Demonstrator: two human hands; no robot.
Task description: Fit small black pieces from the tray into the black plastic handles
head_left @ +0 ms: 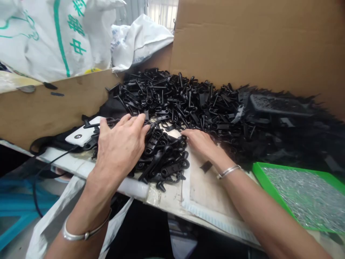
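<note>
My left hand (pixel 121 142) lies over the left side of a small heap of black plastic parts (pixel 164 158) near the table's front edge. Its fingers are stretched out, thumb apart, touching the parts; the fingertips are partly hidden. Right of that heap, my right hand (pixel 201 142) reaches in with fingers extended, its tips beside the black parts and nothing visibly gripped. Many of the parts are slim arms with a ring at one end. Behind both hands rises a larger pile of similar black parts (pixel 161 93). Each wrist wears a silver bangle.
A white device (pixel 83 133) with a cable sits left of my left hand. At right, a green tray (pixel 257 169) holds small metal pins. Cardboard walls (pixel 256 43) stand behind and at left. White sacks (pixel 88 36) lie beyond; a black tray (pixel 280 108) sits on the large pile.
</note>
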